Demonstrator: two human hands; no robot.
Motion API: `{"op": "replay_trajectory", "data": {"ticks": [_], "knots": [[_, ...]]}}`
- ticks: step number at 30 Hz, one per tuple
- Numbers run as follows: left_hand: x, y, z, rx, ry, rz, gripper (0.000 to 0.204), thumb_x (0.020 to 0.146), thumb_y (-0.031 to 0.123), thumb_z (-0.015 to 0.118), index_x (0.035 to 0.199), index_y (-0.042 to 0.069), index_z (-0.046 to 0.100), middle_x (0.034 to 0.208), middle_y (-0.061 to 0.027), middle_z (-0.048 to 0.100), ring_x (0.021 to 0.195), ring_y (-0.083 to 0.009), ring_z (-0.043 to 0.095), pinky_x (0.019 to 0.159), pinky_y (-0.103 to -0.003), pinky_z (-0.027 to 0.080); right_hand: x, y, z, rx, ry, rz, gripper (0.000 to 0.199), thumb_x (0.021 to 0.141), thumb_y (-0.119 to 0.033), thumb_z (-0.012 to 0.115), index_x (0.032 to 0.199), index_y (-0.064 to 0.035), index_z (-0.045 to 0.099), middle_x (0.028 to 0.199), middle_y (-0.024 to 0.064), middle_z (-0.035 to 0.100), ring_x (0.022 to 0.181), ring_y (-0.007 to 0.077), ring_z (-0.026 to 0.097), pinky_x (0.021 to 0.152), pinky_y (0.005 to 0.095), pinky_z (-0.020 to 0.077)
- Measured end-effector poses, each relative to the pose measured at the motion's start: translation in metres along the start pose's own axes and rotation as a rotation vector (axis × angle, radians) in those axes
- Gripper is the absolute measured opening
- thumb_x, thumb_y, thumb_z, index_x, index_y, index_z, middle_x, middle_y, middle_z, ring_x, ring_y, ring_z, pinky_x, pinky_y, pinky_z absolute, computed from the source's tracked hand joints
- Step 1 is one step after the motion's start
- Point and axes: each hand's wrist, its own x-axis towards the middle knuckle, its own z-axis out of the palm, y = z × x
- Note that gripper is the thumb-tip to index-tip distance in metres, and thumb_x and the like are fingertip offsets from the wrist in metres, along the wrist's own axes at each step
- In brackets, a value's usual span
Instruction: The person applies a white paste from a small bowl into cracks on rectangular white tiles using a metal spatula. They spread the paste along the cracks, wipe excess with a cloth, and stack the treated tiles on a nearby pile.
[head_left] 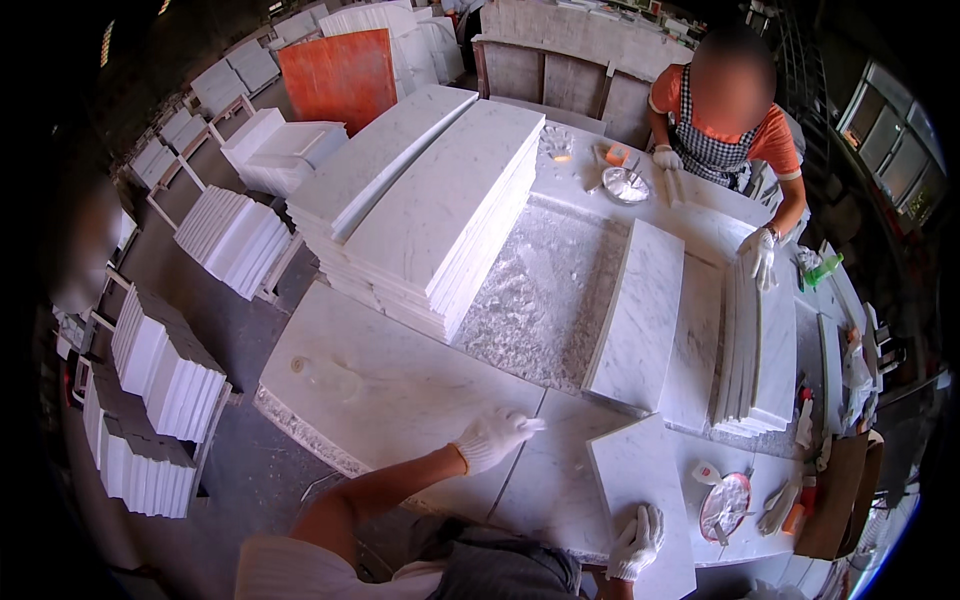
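My left hand (497, 438), in a white knit glove, is over the table's near part with its fingers pressed together. A small white bit shows at the fingertips, too small to name. My right hand (638, 543), gloved alike, lies with fingers stretched out on a white marble slab (640, 470). That slab sits at an angle on the marble-topped table (400, 390), its near end reaching past the front edge. To its right is a round red-rimmed dish (725, 507) of white paste with a scraper in it. Another long marble slab (640, 310) lies beyond.
A tall stack of marble slabs (450, 200) stands at the back left. Thin slabs (745, 350) stand on edge at right, where a co-worker's gloved hand (760, 255) rests. A cardboard box (840, 495) is at the right edge. Slab racks (235, 240) line the left floor.
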Motion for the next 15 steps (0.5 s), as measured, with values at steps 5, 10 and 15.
{"op": "replay_trajectory", "data": {"ticks": [5, 10, 15], "knots": [[0.021, -0.021, -0.062, 0.034, -0.135, 0.064, 0.022, 0.090, 0.033, 0.065, 0.087, 0.011, 0.069, 0.098, -0.0063, 0.062, 0.095, -0.0202, 0.059, 0.077, -0.037, 0.053, -0.001, 0.001, 0.000, -0.003, 0.012, -0.001, 0.023, 0.091, -0.006, 0.058, 0.110, -0.0001, 0.071, 0.119, 0.0188, 0.067, 0.117, 0.0385, 0.059, 0.103, 0.0477, 0.0440], [0.077, -0.050, -0.156, 0.073, 0.262, 0.057, 0.026, 0.091, 0.033, 0.065, 0.096, 0.007, 0.067, 0.114, -0.0091, 0.060, 0.106, -0.0225, 0.057, 0.091, -0.040, 0.051, -0.004, 0.007, 0.003, -0.005, 0.028, 0.006, 0.023, 0.090, -0.007, 0.059, 0.109, -0.0005, 0.071, 0.119, 0.0182, 0.067, 0.116, 0.0391, 0.059, 0.103, 0.0478, 0.0439], [0.109, -0.135, -0.202, 0.016, 0.476, -0.252, 0.021, 0.091, 0.033, 0.066, 0.096, 0.013, 0.069, 0.102, -0.0036, 0.067, 0.098, -0.0216, 0.060, 0.090, -0.041, 0.047, 0.001, -0.002, -0.005, -0.009, 0.000, -0.019, 0.023, 0.090, -0.006, 0.059, 0.109, -0.0007, 0.071, 0.118, 0.0184, 0.067, 0.116, 0.0382, 0.060, 0.102, 0.0472, 0.0440]]}}
